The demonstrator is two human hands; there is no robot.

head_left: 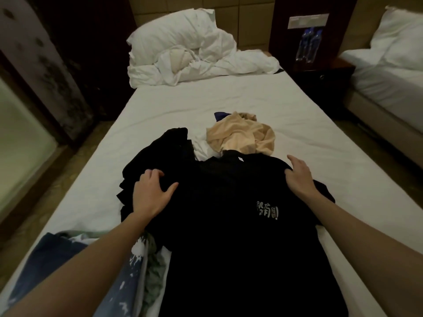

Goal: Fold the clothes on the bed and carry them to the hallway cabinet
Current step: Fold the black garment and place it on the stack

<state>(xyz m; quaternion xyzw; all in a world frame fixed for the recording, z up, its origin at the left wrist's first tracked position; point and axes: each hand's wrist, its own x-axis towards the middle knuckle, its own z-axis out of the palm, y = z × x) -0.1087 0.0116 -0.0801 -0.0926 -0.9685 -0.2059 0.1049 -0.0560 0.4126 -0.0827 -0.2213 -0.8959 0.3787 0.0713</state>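
The white-sheeted bed (297, 124) fills the view, running from the near edge up to a padded headboard. At its far end a crumpled white duvet and pillow (190, 53) sit heaped against the far-left corner. Spread flat down the middle of the bed, reaching the near edge, lies a black short-sleeved T-shirt with a small white printed logo (229, 236), collar pointing to the far end. Off its left shoulder a bunched pile of black cloth (158, 154) rests toward the bed's left edge. At the near-left corner there's a blue and white patterned garment (75, 255), partly under the left forearm. Just beyond the black shirt's collar, at the middle of the bed, sits a rumpled beige garment (242, 138), touching the collar.

Left hand (151, 191) is down on the shirt's left shoulder, fingers spread and bent, pressing into the fabric. Right hand (299, 177) rests on the right shoulder, fingers spread, tips curving over the edge of the cloth. Between this bed and the neighbouring one, two clear plastic water bottles (309, 45) stand on a dark nightstand.
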